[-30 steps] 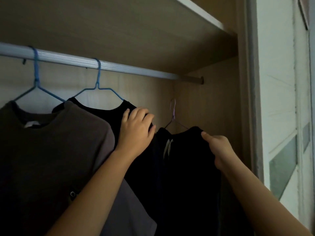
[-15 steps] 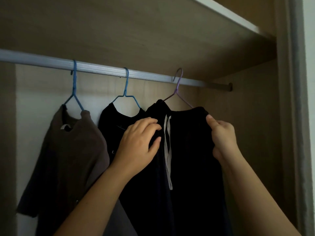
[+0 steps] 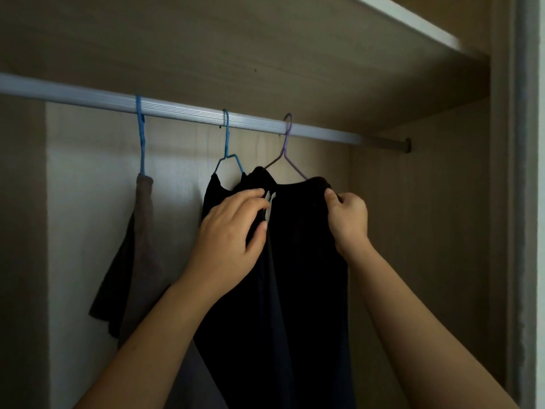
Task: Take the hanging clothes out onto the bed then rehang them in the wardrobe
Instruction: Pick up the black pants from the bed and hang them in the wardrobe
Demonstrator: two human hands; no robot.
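Under the wardrobe shelf (image 3: 236, 39), a pale ribbed rail (image 3: 177, 109) carries three wire hangers. On the rightmost, a purple hanger (image 3: 285, 143) hooked over the rail, hangs a black garment (image 3: 303, 261), and both hands are on its top edge. The left hand (image 3: 227, 240) grips the garment's left part: its fingers (image 3: 250, 196) curl over the cloth just beside a white drawstring (image 3: 269, 199), with the thumb pressing in from below, so a fold of fabric is caught between them. The right hand (image 3: 349, 215) pinches the garment's right upper corner, fingers curled tight with the cloth bunched just above the knuckles. Just beside it on the left, partly behind the left hand, a black shirt (image 3: 215, 196) hangs on a blue hanger (image 3: 226, 143). Farther left, apart from these, a brown garment (image 3: 138, 246) hangs edge-on from another blue hanger (image 3: 141, 137).
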